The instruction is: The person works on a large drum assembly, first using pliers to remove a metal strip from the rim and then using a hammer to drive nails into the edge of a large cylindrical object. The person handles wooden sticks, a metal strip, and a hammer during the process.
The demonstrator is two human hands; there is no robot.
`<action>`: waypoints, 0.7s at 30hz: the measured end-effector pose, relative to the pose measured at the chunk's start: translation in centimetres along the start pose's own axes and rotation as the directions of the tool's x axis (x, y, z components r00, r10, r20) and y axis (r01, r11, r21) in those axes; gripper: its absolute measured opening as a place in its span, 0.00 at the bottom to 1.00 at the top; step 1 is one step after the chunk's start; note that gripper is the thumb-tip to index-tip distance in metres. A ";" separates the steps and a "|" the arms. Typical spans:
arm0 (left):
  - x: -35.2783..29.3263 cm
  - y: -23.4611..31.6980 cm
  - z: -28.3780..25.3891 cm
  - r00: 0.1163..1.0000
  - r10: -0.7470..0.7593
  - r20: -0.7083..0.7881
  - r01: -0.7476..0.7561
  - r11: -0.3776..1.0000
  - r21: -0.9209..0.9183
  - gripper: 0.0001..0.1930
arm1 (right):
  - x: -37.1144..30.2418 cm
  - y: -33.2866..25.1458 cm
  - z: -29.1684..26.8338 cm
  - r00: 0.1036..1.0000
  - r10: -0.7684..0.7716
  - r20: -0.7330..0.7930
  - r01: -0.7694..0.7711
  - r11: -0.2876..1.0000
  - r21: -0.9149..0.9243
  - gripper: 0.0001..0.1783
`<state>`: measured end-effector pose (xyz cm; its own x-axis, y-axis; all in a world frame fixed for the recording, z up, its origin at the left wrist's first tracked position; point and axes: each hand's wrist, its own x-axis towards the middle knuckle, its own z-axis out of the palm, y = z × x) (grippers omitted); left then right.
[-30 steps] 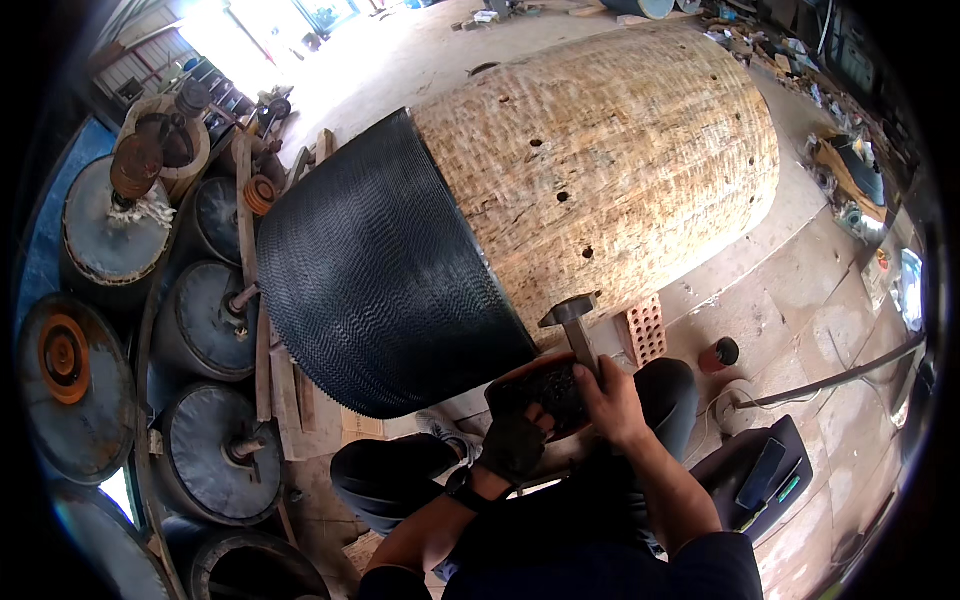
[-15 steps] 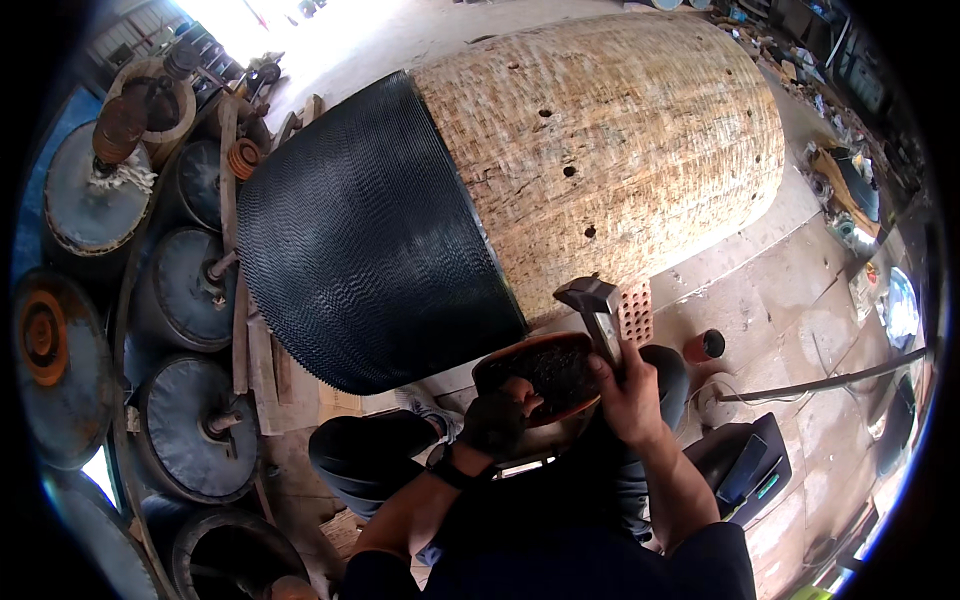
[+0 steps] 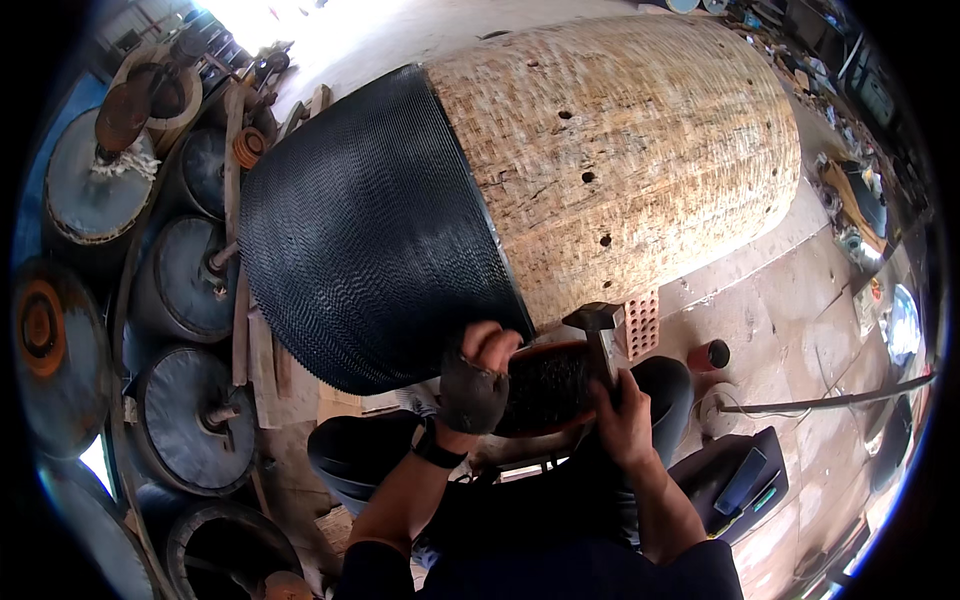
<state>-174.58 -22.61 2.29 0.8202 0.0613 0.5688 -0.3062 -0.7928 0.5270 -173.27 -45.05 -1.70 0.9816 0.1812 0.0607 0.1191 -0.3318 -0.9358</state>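
Observation:
A large wooden drum (image 3: pixel 650 140) lies on its side in front of me, with dark round holes in its pale surface. Ridged black sheeting (image 3: pixel 360 230) wraps its left end. My left hand (image 3: pixel 476 385), in a dark fingerless glove, is raised by the lower right edge of the sheeting; its fingers are curled, and anything pinched in them is too small to make out. My right hand (image 3: pixel 626 425) grips a hammer (image 3: pixel 594 317) by the handle, head up. Between my knees, a reddish-brown bowl (image 3: pixel 548 350) holds a mass of small dark pieces.
Several metal-ended rollers (image 3: pixel 195 420) stand along the left beside wooden planks (image 3: pixel 240 330). A perforated brick (image 3: pixel 642 322) sits by the drum's lower side. To the right are a reddish cup (image 3: pixel 708 356), a dark box (image 3: pixel 735 485) and a long curved strip (image 3: pixel 830 402).
My left hand has come up out of the bowl to the edge of the black sheeting. The hammer, still in my right hand, sits slightly lower in view.

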 end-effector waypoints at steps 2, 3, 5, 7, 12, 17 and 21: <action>2.5 -0.5 -0.1 0.988 0.101 -0.114 -0.094 0.993 0.069 0.16 | 0.7 -0.3 0.3 1.000 -0.023 -0.009 0.024 0.999 0.022 0.11; 3.3 -0.7 -0.1 0.988 0.098 -0.115 -0.089 0.993 0.083 0.17 | 1.1 -0.5 0.6 0.999 -0.036 -0.013 0.036 0.999 0.033 0.11; 4.6 -1.1 0.1 0.989 0.096 -0.114 -0.083 0.991 0.109 0.19 | 1.7 -0.8 1.1 0.999 -0.043 -0.016 0.043 0.999 0.029 0.11; 5.4 -1.0 0.5 0.990 0.070 -0.119 -0.063 0.996 0.058 0.22 | 2.2 -1.0 1.4 0.998 -0.063 -0.018 0.064 0.998 0.022 0.12; 5.7 -2.4 1.7 0.974 0.158 -0.161 -0.121 0.967 0.223 0.30 | 3.3 -1.4 1.9 0.995 -0.093 0.035 0.093 0.996 0.003 0.12; 5.2 -2.8 1.8 0.997 0.048 -0.063 -0.042 0.995 0.096 0.33 | 3.8 -1.5 2.1 0.992 -0.107 0.061 0.110 0.993 -0.052 0.13; 6.6 -0.7 1.1 0.999 -0.012 -0.044 0.018 0.992 0.124 0.40 | 4.2 -2.1 1.9 0.979 -0.198 0.044 0.200 0.977 -0.070 0.12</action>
<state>-168.40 -22.31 4.97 0.8019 0.0978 0.5895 -0.2291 -0.8608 0.4544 -169.64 -41.79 -0.15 0.9311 0.2838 0.2290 0.3234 -0.3525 -0.8782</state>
